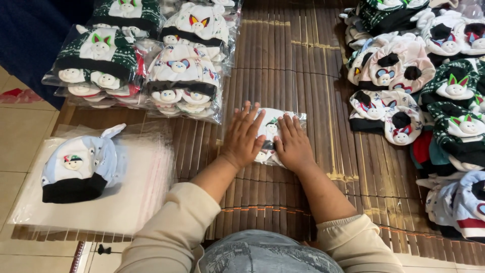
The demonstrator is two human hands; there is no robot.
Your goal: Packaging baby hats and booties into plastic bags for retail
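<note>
Both your hands, the left hand (243, 135) and the right hand (293, 143), lie flat with fingers spread, gripping nothing, pressing a bagged baby hat (270, 130) onto the bamboo mat (283, 65), between stacked bagged hats (184, 83) and a loose hat pile (424, 76).

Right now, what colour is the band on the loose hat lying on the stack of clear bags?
Black, under a pale blue crown: the hat shows best in the head view.
</note>
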